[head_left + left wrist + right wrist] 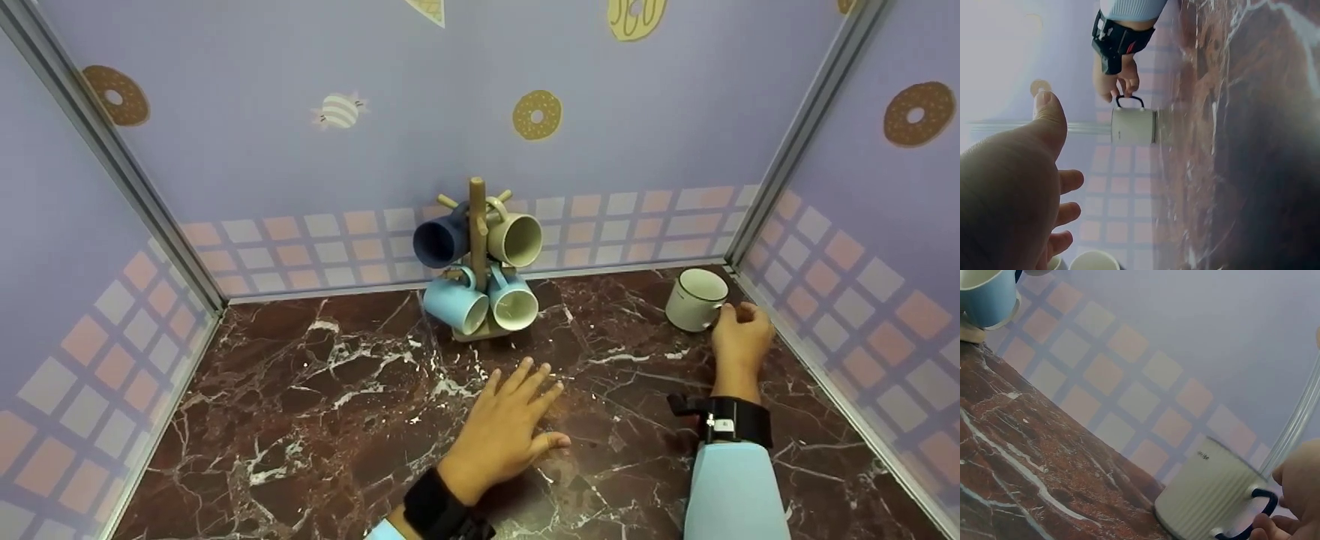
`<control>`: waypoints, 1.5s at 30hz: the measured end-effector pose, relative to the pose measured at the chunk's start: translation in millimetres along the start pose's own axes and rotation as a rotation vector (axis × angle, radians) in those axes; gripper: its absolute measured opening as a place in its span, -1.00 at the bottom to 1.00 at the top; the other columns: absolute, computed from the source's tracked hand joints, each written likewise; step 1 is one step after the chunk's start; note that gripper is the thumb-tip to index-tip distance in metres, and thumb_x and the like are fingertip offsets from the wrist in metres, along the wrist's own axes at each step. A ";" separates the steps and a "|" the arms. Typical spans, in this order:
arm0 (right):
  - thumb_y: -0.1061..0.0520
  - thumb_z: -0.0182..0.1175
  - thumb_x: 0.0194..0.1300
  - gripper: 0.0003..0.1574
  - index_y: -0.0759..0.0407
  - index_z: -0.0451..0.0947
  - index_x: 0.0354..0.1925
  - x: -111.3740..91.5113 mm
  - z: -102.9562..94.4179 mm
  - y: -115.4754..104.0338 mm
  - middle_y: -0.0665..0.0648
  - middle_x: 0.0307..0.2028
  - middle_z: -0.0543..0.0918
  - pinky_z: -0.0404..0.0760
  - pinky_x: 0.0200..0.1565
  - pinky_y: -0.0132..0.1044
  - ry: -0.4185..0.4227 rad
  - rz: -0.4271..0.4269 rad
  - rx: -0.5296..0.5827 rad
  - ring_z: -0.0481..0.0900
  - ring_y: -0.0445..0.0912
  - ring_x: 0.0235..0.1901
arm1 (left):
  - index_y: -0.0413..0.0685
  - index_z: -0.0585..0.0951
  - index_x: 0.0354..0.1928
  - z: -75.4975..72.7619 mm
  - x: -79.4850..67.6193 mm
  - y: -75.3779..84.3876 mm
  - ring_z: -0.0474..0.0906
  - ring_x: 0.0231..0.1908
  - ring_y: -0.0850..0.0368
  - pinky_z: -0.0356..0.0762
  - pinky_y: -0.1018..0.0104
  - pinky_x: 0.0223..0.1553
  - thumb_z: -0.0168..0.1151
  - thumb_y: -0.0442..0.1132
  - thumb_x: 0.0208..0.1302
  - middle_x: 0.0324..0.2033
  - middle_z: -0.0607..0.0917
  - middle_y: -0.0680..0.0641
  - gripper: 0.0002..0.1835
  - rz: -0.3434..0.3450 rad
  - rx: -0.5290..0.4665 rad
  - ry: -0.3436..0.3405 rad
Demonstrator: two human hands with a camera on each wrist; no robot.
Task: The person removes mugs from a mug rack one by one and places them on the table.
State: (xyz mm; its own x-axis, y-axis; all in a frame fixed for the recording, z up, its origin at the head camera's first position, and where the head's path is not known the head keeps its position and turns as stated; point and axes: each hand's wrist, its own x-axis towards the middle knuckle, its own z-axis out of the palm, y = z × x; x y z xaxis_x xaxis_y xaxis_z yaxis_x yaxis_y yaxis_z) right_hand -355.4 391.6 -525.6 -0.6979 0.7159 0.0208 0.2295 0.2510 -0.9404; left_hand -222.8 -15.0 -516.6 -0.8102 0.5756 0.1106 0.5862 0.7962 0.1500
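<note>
A white mug point(689, 303) with a dark rim and dark handle point(1130, 99) stands upright on the table at the far right. At that handle is my right hand point(742, 341), its curled thumb and fingers around the outer bar; how firmly they grip is hard to see. Over the middle of the table, palm down with fingers spread, my left hand point(504, 429) holds nothing. Beyond it stands a wooden mug rack point(478, 225) hung with a dark blue mug point(441, 241), a cream mug point(516, 238) and two light blue mugs point(455, 301).
The table point(300, 420) is dark red marbled stone. Purple walls point(262, 150) with printed sweets and checks enclose it at the back and both sides. A grey metal corner strip point(802, 142) rises just behind the white mug.
</note>
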 end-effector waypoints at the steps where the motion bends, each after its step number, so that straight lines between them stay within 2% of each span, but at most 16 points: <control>1: -0.04 0.08 0.76 -0.32 0.29 0.49 0.60 -0.9 -0.2 -2.0 0.41 0.53 0.48 0.43 0.62 0.10 0.022 -0.018 0.000 0.45 0.25 0.54 | 0.30 0.30 0.79 -1.8 0.1 -1.7 -0.02 0.85 -0.08 -0.02 -0.32 0.83 -0.18 0.61 0.56 0.84 0.07 0.04 -0.04 -0.006 0.006 0.004; 5: 0.01 0.12 0.71 -0.39 0.28 0.56 0.51 -4.6 0.4 -12.3 0.36 0.47 0.50 0.47 0.55 0.03 0.053 -0.059 -0.008 0.49 0.18 0.46 | 0.34 0.27 0.80 -10.7 0.1 -10.2 -0.04 0.86 -0.07 -0.03 -0.31 0.84 -0.22 0.64 0.55 0.85 0.06 0.05 -0.03 -0.038 0.010 0.023; 9: 0.02 0.14 0.69 -0.42 0.23 0.58 0.49 -10.1 2.6 -23.8 0.25 0.37 0.56 0.55 0.38 -0.14 0.046 -0.086 0.001 0.54 0.00 0.25 | 0.31 0.28 0.80 -21.3 -0.4 -22.1 -0.07 0.86 -0.08 -0.05 -0.30 0.84 -0.22 0.61 0.58 0.85 0.05 0.05 -0.05 -0.073 -0.003 0.048; 11: 0.03 0.15 0.68 -0.42 0.23 0.58 0.50 -14.1 4.3 -29.2 0.25 0.35 0.56 0.55 0.34 -0.15 0.042 -0.121 0.000 0.53 -0.03 0.20 | 0.27 0.31 0.79 -26.7 -0.3 -29.9 -0.05 0.86 -0.10 -0.06 -0.29 0.85 -0.24 0.59 0.60 0.85 0.07 0.03 -0.06 -0.088 -0.014 0.071; 13: 0.06 0.17 0.66 -0.41 0.26 0.57 0.50 -18.3 6.1 -33.9 0.30 0.36 0.55 0.55 0.37 -0.08 0.040 -0.189 -0.018 0.54 0.05 0.22 | 0.23 0.33 0.78 -32.6 -0.4 -38.7 -0.04 0.85 -0.13 -0.08 -0.29 0.85 -0.25 0.57 0.62 0.85 0.10 0.01 -0.07 -0.108 -0.028 0.099; 17: 0.09 0.15 0.63 -0.41 0.28 0.56 0.49 -25.5 10.6 -41.8 0.39 0.45 0.50 0.48 0.47 0.17 0.027 -0.323 -0.086 0.51 0.26 0.39 | 0.16 0.35 0.77 -44.8 -2.4 -58.9 0.00 0.85 -0.16 -0.06 -0.31 0.84 -0.23 0.54 0.63 0.84 0.14 -0.03 -0.07 -0.157 -0.054 0.163; 23: 0.11 0.17 0.64 -0.43 0.32 0.58 0.47 -34.7 18.7 -52.6 0.48 0.46 0.57 0.42 0.54 0.34 -0.011 -0.456 -0.112 0.46 0.40 0.50 | 0.10 0.36 0.77 -62.9 -10.3 -89.1 0.04 0.83 -0.23 -0.03 -0.35 0.83 -0.07 0.44 0.67 0.83 0.18 -0.11 -0.13 -0.238 -0.100 0.250; 26: 0.09 0.19 0.67 -0.38 0.30 0.56 0.54 -39.8 21.5 -58.2 0.45 0.56 0.55 0.37 0.64 0.35 -0.060 -0.498 -0.122 0.39 0.42 0.61 | 0.06 0.39 0.75 -71.3 -15.5 -103.2 0.04 0.83 -0.27 -0.04 -0.38 0.82 0.02 0.39 0.67 0.82 0.20 -0.13 -0.16 -0.261 -0.130 0.295; 30: 0.01 0.19 0.74 -0.29 0.24 0.44 0.67 -50.2 25.5 -68.0 0.35 0.71 0.39 0.19 0.79 0.29 -0.155 -0.536 -0.135 0.25 0.35 0.75 | 0.02 0.42 0.73 -81.3 -23.3 -119.2 0.05 0.82 -0.30 -0.03 -0.43 0.81 0.09 0.34 0.69 0.82 0.21 -0.14 -0.19 -0.290 -0.155 0.352; 35: -0.06 0.18 0.77 -0.24 0.23 0.37 0.71 -66.9 34.9 -80.7 0.29 0.78 0.28 0.06 0.84 0.22 -0.260 -0.609 -0.156 0.14 0.28 0.81 | 0.00 0.41 0.73 -89.9 -31.4 -132.9 0.05 0.82 -0.31 -0.01 -0.45 0.80 0.15 0.26 0.71 0.82 0.21 -0.14 -0.22 -0.318 -0.166 0.400; 40: -0.06 0.20 0.78 -0.25 0.20 0.38 0.71 -82.6 45.9 -90.2 0.21 0.80 0.25 0.00 0.85 0.22 -0.354 -0.692 -0.162 0.06 0.24 0.84 | 0.00 0.40 0.74 -95.2 -37.0 -137.5 0.04 0.82 -0.30 0.03 -0.47 0.79 0.16 0.25 0.71 0.82 0.22 -0.14 -0.23 -0.347 -0.187 0.435; 45: -0.08 0.20 0.78 -0.25 0.15 0.37 0.72 -98.0 56.2 -98.7 0.16 0.80 0.23 -0.01 0.85 0.26 -0.434 -0.767 -0.168 0.05 0.23 0.84 | 0.03 0.34 0.77 -96.0 -39.6 -137.3 0.03 0.83 -0.29 0.07 -0.49 0.77 0.04 0.39 0.70 0.84 0.17 -0.12 -0.14 -0.364 -0.209 0.458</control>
State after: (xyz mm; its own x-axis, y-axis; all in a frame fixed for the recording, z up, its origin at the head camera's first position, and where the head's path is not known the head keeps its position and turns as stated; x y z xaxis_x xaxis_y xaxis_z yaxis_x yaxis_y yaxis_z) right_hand -347.8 260.1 -453.9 -0.8875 0.0118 0.4607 -0.3327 0.6754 -0.6582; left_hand -271.0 -164.9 -447.2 -0.9024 0.0984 0.4196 0.2975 0.8467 0.4412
